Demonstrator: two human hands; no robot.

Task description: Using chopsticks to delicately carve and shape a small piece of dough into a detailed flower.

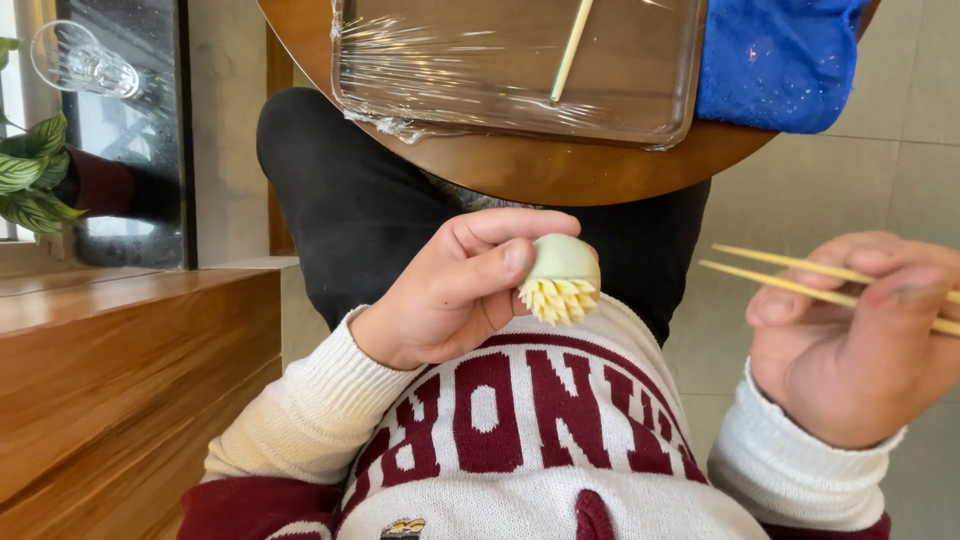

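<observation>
My left hand (455,295) pinches the small green dough ball (560,278) between thumb and fingers, its cut yellow petals turned toward my right hand (850,340), which grips two thin sticks (790,275) just beside it for carving.

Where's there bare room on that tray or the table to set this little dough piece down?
The film-covered tray is bare on both sides of the thin stick lying on it. The round table shows only a narrow wooden strip along its near rim; the blue cloth fills its right side. The left hand holds the dough piece, and the right hand holds chopsticks.
</observation>
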